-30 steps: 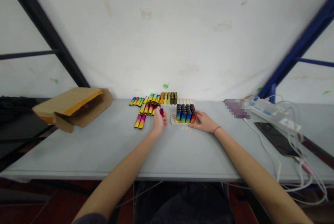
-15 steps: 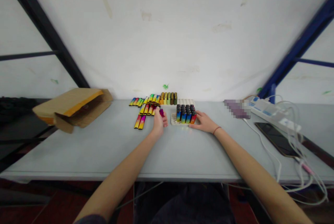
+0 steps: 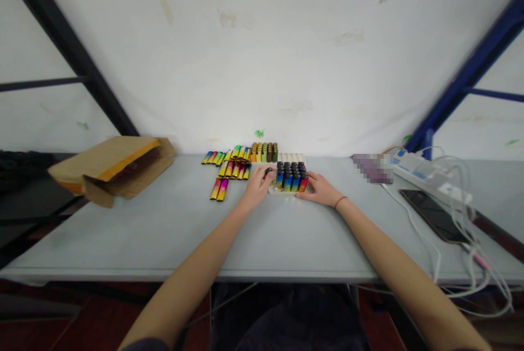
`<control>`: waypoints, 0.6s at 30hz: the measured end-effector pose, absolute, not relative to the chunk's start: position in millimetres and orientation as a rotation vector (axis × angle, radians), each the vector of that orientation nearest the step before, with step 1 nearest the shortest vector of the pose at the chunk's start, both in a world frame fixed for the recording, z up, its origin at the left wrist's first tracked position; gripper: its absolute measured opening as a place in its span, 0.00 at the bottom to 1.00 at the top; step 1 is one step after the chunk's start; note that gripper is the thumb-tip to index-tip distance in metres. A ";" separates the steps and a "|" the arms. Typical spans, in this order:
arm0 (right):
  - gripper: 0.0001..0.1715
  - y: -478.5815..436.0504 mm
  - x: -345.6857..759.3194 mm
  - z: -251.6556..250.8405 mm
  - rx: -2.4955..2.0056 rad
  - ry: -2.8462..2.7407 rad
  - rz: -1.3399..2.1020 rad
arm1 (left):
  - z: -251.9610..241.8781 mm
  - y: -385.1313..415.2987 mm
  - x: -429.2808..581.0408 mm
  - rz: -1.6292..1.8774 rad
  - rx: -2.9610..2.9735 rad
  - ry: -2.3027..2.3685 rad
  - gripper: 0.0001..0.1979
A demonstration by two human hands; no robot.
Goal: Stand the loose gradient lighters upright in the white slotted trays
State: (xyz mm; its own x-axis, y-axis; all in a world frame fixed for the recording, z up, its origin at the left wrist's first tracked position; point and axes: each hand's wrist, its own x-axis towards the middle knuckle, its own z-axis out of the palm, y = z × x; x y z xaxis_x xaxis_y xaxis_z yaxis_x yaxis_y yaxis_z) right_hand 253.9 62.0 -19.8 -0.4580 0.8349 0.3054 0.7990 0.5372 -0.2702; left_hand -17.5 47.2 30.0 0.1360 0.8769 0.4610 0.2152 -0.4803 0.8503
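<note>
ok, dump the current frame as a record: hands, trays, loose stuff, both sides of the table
left hand: holding a dark-topped piece at the front tray's left end
right hand: at the front tray's right end, thumb by the near corner; grip unclear
front tray: white, upright multicoloured pieces with dark tops
behind: upright yellow-to-green pieces, white rack to their right
loose: shiny multicoloured pieces lying flat, left of the trays
table left: open paper bag
table right: phone, power strip, white cables

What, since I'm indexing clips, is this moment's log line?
left hand: holds dark-topped piece at left end of tray | right hand: at tray's right end | tray: upright multicoloured pieces
</note>
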 end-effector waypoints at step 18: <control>0.41 61.4 253.0 -18.4 -1.342 -2.386 0.127 | 20.0 46.5 -14.4 1.303 1.922 0.968 0.10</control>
State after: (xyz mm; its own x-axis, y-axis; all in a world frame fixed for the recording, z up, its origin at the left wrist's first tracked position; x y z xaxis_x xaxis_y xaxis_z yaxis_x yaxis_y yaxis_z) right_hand 253.0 61.4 -18.4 -0.4599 0.8371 0.2963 0.8009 0.5351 -0.2686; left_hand -14.4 46.5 20.0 0.2465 0.8356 0.4910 0.2286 -0.5424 0.8084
